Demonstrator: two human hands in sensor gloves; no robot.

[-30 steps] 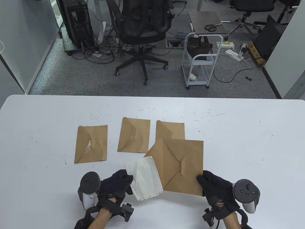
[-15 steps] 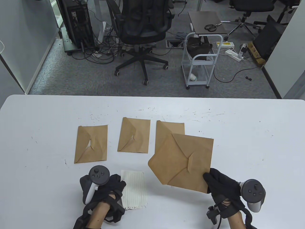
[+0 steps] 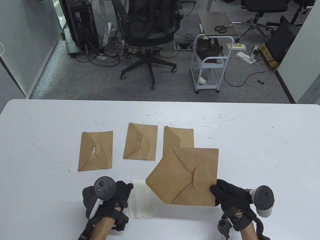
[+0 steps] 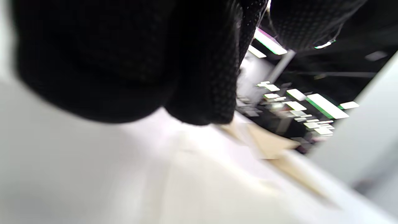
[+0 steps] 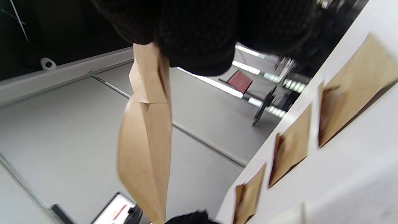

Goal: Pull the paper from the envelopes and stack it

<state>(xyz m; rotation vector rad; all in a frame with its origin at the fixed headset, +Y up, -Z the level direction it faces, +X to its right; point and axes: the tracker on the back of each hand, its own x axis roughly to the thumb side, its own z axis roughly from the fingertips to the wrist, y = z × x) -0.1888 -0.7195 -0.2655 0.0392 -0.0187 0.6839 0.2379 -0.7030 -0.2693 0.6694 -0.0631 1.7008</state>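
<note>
My right hand [image 3: 226, 193] grips a brown envelope [image 3: 185, 175] by its near right corner and holds it above the table; in the right wrist view the envelope [image 5: 146, 137] hangs edge-on from my fingers. A white lined paper [image 3: 143, 198] lies flat on the table near the front edge, its right part under the held envelope. My left hand [image 3: 117, 193] rests palm down at the paper's left edge. Three more brown envelopes lie in a row behind: left [image 3: 95, 151], middle [image 3: 141, 145], right [image 3: 178, 138]. The left wrist view is blurred.
The white table [image 3: 262, 150] stretches wide to the right and left of the envelopes. Beyond its far edge are an office chair [image 3: 150, 30] and a small white cart [image 3: 210, 62] on the floor.
My left hand pulled the lined paper clear of the envelope and laid it flat on the table. My right hand swung the envelope right, then back left over the paper's right edge.
</note>
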